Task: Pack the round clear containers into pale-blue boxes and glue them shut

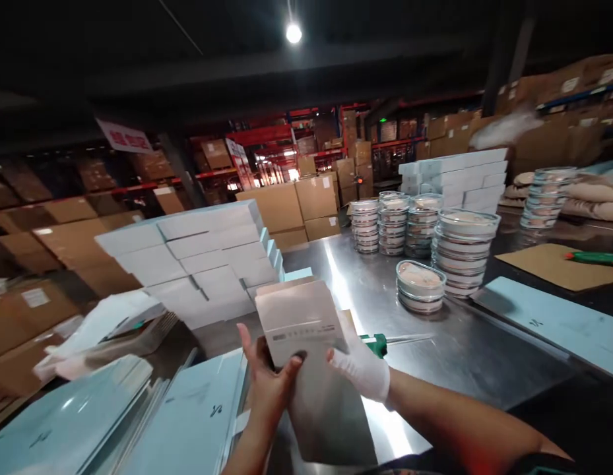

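Observation:
I hold a flat, pale cardboard box blank (301,323) upright over the steel table (459,343). My left hand (266,382) is bare and grips its lower left edge, thumb pressed on the front. My right hand (360,369), in a white glove, grips the lower right edge. A dark folded panel of the same blank (326,415) hangs down below my hands.
Stacked pale blue boxes (197,264) stand at left, more (459,175) at the back. Stacks of round lidded tins (419,224) fill the table's middle, one low stack (419,285) nearer. Flat blue blanks (187,422) lie at lower left and right (558,316). A green-handled tool (380,341) lies behind my right hand.

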`<state>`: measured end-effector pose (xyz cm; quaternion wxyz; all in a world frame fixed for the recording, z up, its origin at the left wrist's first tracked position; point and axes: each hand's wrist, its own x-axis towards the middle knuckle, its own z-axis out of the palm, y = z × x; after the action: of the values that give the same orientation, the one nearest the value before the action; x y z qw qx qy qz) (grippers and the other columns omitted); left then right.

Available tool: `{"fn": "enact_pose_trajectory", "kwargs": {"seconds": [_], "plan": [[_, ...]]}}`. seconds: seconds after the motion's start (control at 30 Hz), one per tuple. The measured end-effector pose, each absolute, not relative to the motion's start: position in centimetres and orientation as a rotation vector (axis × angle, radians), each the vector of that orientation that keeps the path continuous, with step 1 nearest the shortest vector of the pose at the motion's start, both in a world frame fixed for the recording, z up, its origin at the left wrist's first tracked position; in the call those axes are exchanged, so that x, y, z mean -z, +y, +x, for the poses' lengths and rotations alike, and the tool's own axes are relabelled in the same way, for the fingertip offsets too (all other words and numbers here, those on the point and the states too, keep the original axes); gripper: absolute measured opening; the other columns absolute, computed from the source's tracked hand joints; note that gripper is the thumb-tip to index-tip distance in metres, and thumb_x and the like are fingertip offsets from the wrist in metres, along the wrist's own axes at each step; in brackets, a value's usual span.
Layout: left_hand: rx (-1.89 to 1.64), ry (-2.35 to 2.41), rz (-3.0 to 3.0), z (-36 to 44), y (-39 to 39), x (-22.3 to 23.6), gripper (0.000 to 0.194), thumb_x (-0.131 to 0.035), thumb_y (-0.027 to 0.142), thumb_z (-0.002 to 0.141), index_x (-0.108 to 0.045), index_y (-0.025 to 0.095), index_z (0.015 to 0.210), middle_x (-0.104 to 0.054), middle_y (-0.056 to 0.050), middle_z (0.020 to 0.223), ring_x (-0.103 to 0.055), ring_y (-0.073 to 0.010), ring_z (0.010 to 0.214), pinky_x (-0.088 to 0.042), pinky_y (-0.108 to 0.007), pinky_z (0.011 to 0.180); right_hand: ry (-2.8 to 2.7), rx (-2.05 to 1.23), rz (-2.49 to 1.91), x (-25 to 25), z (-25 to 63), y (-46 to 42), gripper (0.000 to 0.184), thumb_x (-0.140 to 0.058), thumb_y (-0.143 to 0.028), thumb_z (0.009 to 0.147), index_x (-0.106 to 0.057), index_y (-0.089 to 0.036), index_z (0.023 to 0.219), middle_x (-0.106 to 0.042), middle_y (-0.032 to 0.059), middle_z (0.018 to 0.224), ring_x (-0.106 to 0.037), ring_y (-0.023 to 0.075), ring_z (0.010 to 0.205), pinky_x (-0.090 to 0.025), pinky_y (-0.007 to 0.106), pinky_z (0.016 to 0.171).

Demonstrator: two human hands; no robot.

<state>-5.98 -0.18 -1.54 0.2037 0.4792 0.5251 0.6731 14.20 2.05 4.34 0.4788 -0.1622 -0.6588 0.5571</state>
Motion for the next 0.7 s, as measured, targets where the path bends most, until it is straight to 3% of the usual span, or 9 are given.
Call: {"fn": "enact_pose_trajectory", "kwargs": {"seconds": [0.1, 0.2, 0.3, 0.43, 0.53, 0.63, 0.7], "plan": [[-1.888, 1.414, 1.464, -5.1, -0.7, 1.5, 0.103, -0.085, 0.067, 0.076, -0.033, 0.032, 0.158, -0.063, -0.015, 0.138, -0.069, -0.0350, 0.117, -0.061, -0.046, 0.092, -1.517, -1.341, -0.364, -4.8, 14.5, 2.1, 0.091, -0.077, -0.077, 0.082, -0.050, -0.035, 0.158, -0.068, 0.0089, 0.145, -0.060, 0.0345, 0.141, -0.043, 0.052, 0.124], [-1.796, 1.472, 1.524, -4.8, -1.9, 1.9, 0.075, -0.083, 0.071, 0.077, -0.055, 0.025, 0.129, -0.069, -0.010, 0.112, -0.071, -0.0307, 0.098, -0.061, -0.041, 0.083, -1.424, -1.319, -0.473, -4.5, 14.8, 2.5, 0.081, -0.077, -0.078, 0.081, -0.064, -0.028, 0.143, -0.076, 0.0104, 0.130, -0.068, 0.0358, 0.127, -0.051, 0.052, 0.115], [-1.747, 1.578, 1.581, -4.7, -2.8, 3.1, 0.071, -0.079, 0.073, 0.080, -0.059, 0.023, 0.125, -0.071, -0.011, 0.111, -0.071, -0.0318, 0.098, -0.061, -0.045, 0.087, -1.340, -1.336, -0.610, -4.2, 14.9, 2.7, 0.078, -0.070, -0.086, 0.082, -0.072, -0.022, 0.126, -0.078, 0.0126, 0.119, -0.070, 0.0361, 0.120, -0.053, 0.053, 0.112], [-1.813, 1.575, 1.589, -5.5, -3.2, 5.2, 0.092, -0.079, 0.069, 0.084, -0.045, 0.023, 0.156, -0.055, -0.018, 0.155, -0.059, -0.0372, 0.140, -0.058, -0.048, 0.108, -1.390, -1.311, -0.529, -4.6, 14.7, 2.1, 0.085, -0.075, -0.086, 0.077, -0.070, -0.022, 0.132, -0.073, 0.0136, 0.132, -0.069, 0.0352, 0.124, -0.054, 0.048, 0.109], [-1.739, 1.491, 1.629, -6.4, -2.9, 6.1, 0.091, -0.083, 0.065, 0.082, -0.049, 0.021, 0.154, -0.061, -0.020, 0.150, -0.062, -0.0394, 0.138, -0.060, -0.049, 0.107, -1.387, -1.345, -0.498, -4.6, 14.7, 1.6, 0.089, -0.075, -0.086, 0.077, -0.068, -0.021, 0.137, -0.069, 0.0157, 0.142, -0.065, 0.0370, 0.133, -0.051, 0.048, 0.113], [-1.959, 1.391, 1.649, -7.1, -2.3, 6.9, 0.091, -0.083, 0.060, 0.084, -0.044, 0.024, 0.158, -0.055, -0.020, 0.157, -0.058, -0.0389, 0.144, -0.059, -0.049, 0.109, -1.371, -1.358, -0.472, -3.8, 15.0, 1.3, 0.100, -0.077, -0.085, 0.076, -0.057, -0.024, 0.153, -0.062, 0.0164, 0.152, -0.059, 0.0376, 0.141, -0.047, 0.051, 0.119], [-2.041, 1.401, 1.631, -7.6, -2.0, 8.1, 0.081, -0.083, 0.057, 0.084, -0.052, 0.027, 0.152, -0.059, -0.016, 0.154, -0.057, -0.0376, 0.144, -0.059, -0.047, 0.109, -1.419, -1.333, -0.441, -3.2, 15.3, 1.1, 0.098, -0.077, -0.084, 0.078, -0.056, -0.025, 0.154, -0.062, 0.0157, 0.152, -0.058, 0.0371, 0.142, -0.047, 0.051, 0.119]]}}
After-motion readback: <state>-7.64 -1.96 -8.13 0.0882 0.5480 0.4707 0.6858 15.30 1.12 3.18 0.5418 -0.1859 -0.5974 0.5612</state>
